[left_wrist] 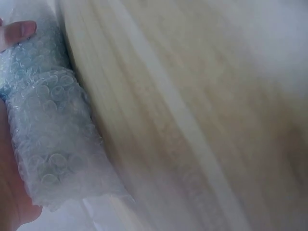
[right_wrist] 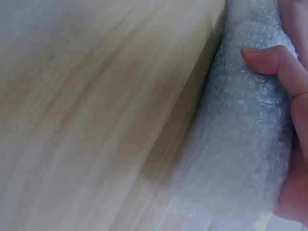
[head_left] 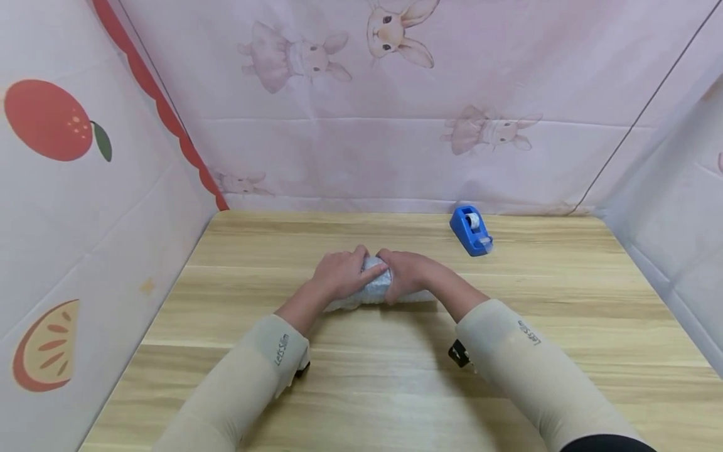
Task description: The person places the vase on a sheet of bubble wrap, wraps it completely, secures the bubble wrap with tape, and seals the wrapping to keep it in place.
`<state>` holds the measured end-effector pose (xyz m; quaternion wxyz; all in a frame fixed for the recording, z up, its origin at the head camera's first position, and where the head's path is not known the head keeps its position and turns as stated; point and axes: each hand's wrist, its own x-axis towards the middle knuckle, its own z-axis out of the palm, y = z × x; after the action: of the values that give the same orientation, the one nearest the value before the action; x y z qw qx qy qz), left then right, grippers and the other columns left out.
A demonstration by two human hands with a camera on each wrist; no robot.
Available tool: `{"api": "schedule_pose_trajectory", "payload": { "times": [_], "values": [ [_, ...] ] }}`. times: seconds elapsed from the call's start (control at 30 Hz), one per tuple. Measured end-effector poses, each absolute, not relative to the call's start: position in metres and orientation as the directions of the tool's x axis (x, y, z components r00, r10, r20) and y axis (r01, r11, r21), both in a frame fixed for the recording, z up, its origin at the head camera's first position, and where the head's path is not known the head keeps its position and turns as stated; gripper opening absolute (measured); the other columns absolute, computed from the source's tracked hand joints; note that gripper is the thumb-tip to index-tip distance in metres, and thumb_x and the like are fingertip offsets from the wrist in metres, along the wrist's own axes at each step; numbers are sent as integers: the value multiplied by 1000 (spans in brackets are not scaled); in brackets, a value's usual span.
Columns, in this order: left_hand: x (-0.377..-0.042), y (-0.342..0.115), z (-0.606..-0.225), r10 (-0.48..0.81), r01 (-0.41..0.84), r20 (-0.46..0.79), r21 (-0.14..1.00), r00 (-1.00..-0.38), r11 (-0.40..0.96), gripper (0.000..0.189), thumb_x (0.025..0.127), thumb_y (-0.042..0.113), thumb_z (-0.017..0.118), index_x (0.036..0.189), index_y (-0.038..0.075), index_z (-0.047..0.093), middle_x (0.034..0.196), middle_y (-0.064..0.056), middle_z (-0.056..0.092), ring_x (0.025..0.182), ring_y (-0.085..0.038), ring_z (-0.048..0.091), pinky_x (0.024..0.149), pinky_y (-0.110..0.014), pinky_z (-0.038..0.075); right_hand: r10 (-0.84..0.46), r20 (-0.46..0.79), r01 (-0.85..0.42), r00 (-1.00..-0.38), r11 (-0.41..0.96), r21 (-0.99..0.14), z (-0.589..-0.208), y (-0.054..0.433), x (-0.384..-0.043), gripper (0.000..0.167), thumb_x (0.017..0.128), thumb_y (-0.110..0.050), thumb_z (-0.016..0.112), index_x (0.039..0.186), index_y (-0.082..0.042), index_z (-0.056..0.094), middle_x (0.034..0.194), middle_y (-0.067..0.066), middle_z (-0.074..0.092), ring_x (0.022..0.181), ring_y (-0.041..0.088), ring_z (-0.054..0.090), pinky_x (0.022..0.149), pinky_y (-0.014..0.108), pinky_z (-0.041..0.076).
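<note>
A bundle rolled in clear bubble wrap lies crosswise on the wooden table, its wrap loose at both ends. My left hand grips its left part, with the thumb laid over the top. From the other side my right hand holds it, close beside the left. In the left wrist view the ruffled end of the bubble wrap sticks out past the hand. The right wrist view shows a thumb pressing on the bubble wrap. Whatever is inside the wrap is hidden, apart from a bluish tint.
A blue tape dispenser with a roll of clear tape stands at the back of the table, right of the hands. Printed cloth walls close in the back and both sides.
</note>
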<state>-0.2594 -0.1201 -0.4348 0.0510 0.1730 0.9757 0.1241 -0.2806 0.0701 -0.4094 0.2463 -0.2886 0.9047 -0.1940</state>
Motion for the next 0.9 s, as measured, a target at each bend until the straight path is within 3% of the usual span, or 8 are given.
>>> {"api": "schedule_pose_trajectory", "payload": {
  "times": [0.33,0.9],
  "values": [
    [-257,-120,-435,351,324,-42,291,-936,900,74,89,81,25,109,16,55,82,2,60,70,-17,56,65,-34,43,-621,-318,-436,-717,755,-490,-412,72,-278,82,68,-27,86,137,-13,43,119,3,60,101,19,57,90,39,50],
    [-254,-118,-433,320,297,-33,290,-947,910,70,89,79,34,115,17,54,82,2,61,70,-17,56,64,-32,42,-610,-298,-441,-734,762,-474,-413,73,-275,81,68,-28,86,136,-14,44,116,1,61,98,17,58,88,37,50]
  ]
}}
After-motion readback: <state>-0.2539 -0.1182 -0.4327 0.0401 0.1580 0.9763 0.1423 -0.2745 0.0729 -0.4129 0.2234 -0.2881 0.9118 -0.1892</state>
